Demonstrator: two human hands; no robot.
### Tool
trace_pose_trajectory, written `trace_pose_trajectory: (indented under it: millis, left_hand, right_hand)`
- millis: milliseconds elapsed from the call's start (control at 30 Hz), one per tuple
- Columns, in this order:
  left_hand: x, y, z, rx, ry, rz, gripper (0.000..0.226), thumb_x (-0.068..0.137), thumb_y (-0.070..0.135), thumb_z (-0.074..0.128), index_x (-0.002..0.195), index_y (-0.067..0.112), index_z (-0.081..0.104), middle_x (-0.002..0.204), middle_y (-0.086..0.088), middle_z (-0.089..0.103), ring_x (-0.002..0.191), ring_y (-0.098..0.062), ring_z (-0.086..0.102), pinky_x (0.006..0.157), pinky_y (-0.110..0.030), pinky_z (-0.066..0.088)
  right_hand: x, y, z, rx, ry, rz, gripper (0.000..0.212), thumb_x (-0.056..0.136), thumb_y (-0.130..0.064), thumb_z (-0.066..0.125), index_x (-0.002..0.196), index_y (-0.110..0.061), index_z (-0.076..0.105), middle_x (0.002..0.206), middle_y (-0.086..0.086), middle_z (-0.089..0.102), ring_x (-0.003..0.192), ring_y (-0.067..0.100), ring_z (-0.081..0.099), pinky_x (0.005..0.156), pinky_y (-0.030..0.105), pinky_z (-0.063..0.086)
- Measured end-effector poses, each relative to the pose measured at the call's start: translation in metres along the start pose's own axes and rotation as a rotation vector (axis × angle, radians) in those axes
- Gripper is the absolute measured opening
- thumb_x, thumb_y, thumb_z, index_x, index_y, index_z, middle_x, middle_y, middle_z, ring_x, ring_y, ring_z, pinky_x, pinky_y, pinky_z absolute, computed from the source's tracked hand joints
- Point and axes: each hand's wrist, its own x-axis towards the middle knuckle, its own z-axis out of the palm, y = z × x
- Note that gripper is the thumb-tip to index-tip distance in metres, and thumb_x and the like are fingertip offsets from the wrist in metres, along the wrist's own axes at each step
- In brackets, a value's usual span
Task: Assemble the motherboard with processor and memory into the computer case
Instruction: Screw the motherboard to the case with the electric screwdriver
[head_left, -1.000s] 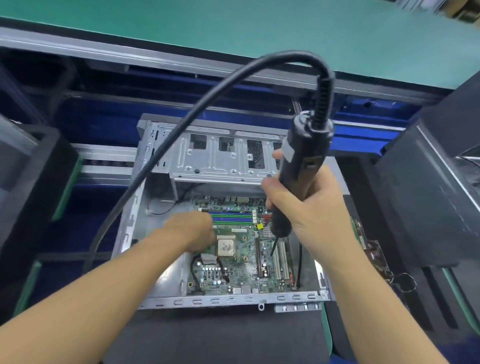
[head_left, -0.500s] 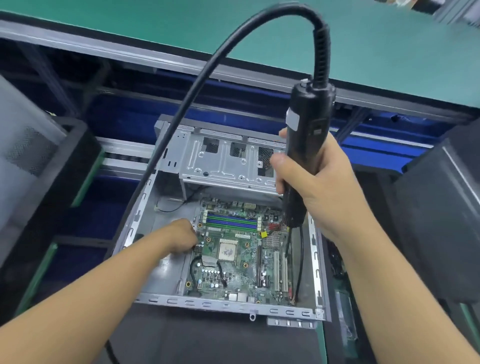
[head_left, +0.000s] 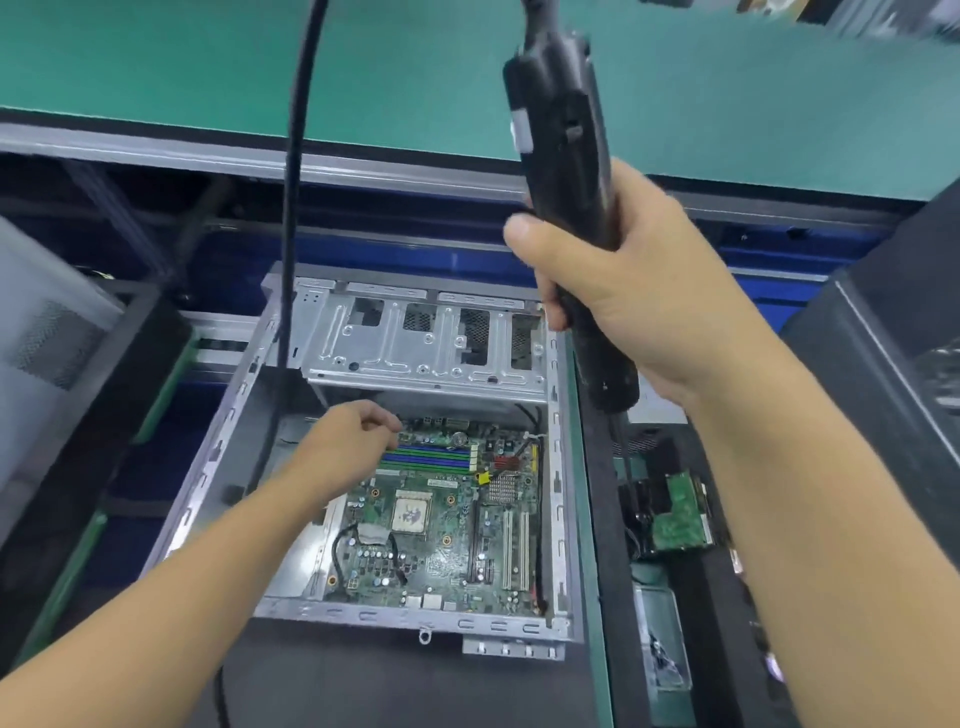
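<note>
Black electric screwdriver (head_left: 563, 156) gripped upright in right hand (head_left: 628, 291); left hand (head_left: 345, 449) fingers curled at motherboard (head_left: 441, 525) corner inside case (head_left: 558, 467).

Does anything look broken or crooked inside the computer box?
Nothing stands out. The motherboard lies flat and square in the case, no parts look loose. The right hand holds the electric screwdriver above it.

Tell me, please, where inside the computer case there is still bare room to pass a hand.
Free: the bare metal floor between the case's left wall and the motherboard; the left hand reaches in above it. Crowded: the motherboard fills the right side, and the drive cage covers the far end.
</note>
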Motion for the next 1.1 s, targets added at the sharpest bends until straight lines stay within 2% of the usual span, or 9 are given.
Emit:
trace_pose_trajectory:
  millis: [100,233,333,533,600,767,867,1000,1100]
  left_hand:
    - [-0.017,0.01,0.001,0.016,0.015,0.022,0.015,0.092,0.015,0.059,0.091,0.029,0.066,0.092,0.004,0.069,0.087,-0.024,0.068,0.082,-0.041,0.054]
    - [-0.046,0.013,-0.003,0.056,-0.046,0.114,0.015,0.092,0.018,0.061,0.091,0.032,0.066,0.086,0.007,0.069,0.085,-0.023,0.068,0.067,-0.034,0.053]
    - [-0.068,0.011,-0.015,0.048,-0.1,0.205,0.018,0.093,0.02,0.059,0.091,0.036,0.067,0.086,0.014,0.072,0.081,-0.014,0.069,0.06,-0.033,0.053]
    - [-0.084,0.002,-0.028,0.059,-0.126,0.308,0.032,0.092,0.017,0.053,0.089,0.047,0.062,0.086,0.013,0.072,0.079,-0.01,0.069,0.058,-0.033,0.053]
    - [-0.082,-0.003,-0.029,0.036,-0.152,0.303,0.043,0.089,0.007,0.047,0.083,0.045,0.063,0.082,0.009,0.072,0.074,-0.012,0.069,0.053,-0.03,0.048]
    - [-0.089,-0.024,-0.051,-0.029,-0.224,0.381,0.039,0.088,-0.001,0.042,0.08,0.029,0.066,0.078,0.009,0.07,0.056,-0.007,0.06,0.048,-0.015,0.041]
    - [-0.099,-0.036,-0.071,-0.031,-0.136,0.476,0.035,0.091,0.001,0.046,0.083,0.028,0.067,0.075,0.016,0.068,0.057,-0.003,0.059,0.053,-0.008,0.04]
    - [-0.119,-0.054,-0.102,0.082,0.169,0.866,0.025,0.083,0.006,0.049,0.076,0.025,0.064,0.071,0.024,0.06,0.063,0.004,0.055,0.06,-0.005,0.036]
    - [-0.12,-0.068,-0.122,0.209,0.341,0.939,0.019,0.082,0.012,0.051,0.094,0.02,0.063,0.092,0.019,0.057,0.083,0.003,0.051,0.075,-0.013,0.039]
  right_hand:
    - [-0.011,0.023,-0.007,-0.111,-0.014,0.067,0.019,0.087,-0.043,0.073,0.096,-0.035,0.059,0.069,-0.011,0.059,0.058,0.012,0.058,0.061,0.034,0.056]
    - [-0.028,0.047,-0.009,-0.237,-0.047,0.123,0.021,0.089,-0.04,0.073,0.101,-0.033,0.057,0.072,-0.015,0.059,0.056,0.003,0.055,0.053,0.012,0.047]
    - [-0.04,0.051,-0.007,-0.388,-0.101,0.121,0.023,0.089,-0.042,0.071,0.1,-0.035,0.052,0.08,-0.013,0.061,0.062,0.0,0.057,0.054,0.009,0.043]
    - [-0.055,0.039,0.023,-0.557,-0.148,0.116,0.029,0.088,-0.044,0.069,0.103,-0.044,0.044,0.083,-0.014,0.063,0.067,0.004,0.062,0.058,0.02,0.05]
    - [-0.056,0.041,0.045,-0.609,-0.177,0.107,0.031,0.089,-0.043,0.069,0.103,-0.043,0.042,0.084,-0.011,0.063,0.067,0.009,0.063,0.062,0.034,0.055]
    - [-0.053,0.046,0.108,-0.81,-0.269,0.029,0.042,0.088,-0.041,0.07,0.117,-0.043,0.039,0.096,-0.006,0.066,0.081,0.022,0.065,0.069,0.038,0.055]
    - [-0.047,0.048,0.142,-0.868,-0.275,-0.036,0.046,0.087,-0.039,0.072,0.12,-0.043,0.04,0.098,-0.007,0.066,0.084,0.023,0.064,0.071,0.038,0.055]
    - [-0.043,0.048,0.178,-0.965,-0.259,-0.123,0.045,0.088,-0.035,0.07,0.125,-0.038,0.045,0.102,-0.006,0.067,0.088,0.026,0.064,0.066,0.033,0.043]
    - [-0.043,0.042,0.205,-1.104,-0.264,-0.208,0.047,0.09,-0.035,0.068,0.13,-0.036,0.043,0.103,-0.002,0.067,0.089,0.029,0.065,0.067,0.034,0.033]
